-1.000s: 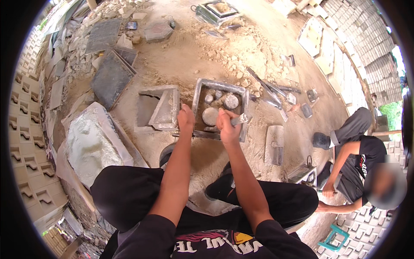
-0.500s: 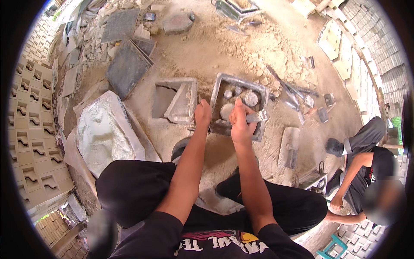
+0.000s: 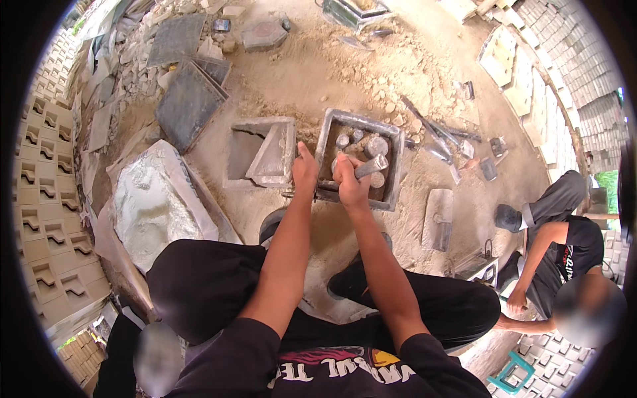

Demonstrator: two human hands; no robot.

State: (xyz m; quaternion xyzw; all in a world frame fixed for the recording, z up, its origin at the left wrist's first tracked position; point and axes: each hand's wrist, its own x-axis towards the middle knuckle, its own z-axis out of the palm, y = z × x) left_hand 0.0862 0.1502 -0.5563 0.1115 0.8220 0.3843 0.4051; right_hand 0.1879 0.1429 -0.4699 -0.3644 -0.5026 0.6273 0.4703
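Observation:
A square, grey-coated mould box (image 3: 399, 149) stands between my feet, with several round grey pieces (image 3: 377, 146) inside it. Over its middle, my right hand (image 3: 352, 180) is closed around a thick, greyish cylindrical handle (image 3: 373, 166), whose end points up to the right. What joins the handle's lower end is hidden by my fist. My left hand (image 3: 305, 171) is at the box's left side, thumb raised and fingers curled; whatever they hold is hidden. Just left of it lies a square frame (image 3: 262, 121) with a broken slab (image 3: 272, 159) inside.
A pale powder heap (image 3: 156, 202) lies on a sheet at left, near dark plates (image 3: 189, 103). Metal bars (image 3: 434, 142) and a float-like tool (image 3: 438, 219) lie to the right. Another person (image 3: 564, 245) sits at far right. Patterned blocks (image 3: 50, 192) line the left.
My right hand and the handle have shifted slightly left over the box, and the handle's end has tipped upward. My left hand stays beside the box. The whole view has shifted a little.

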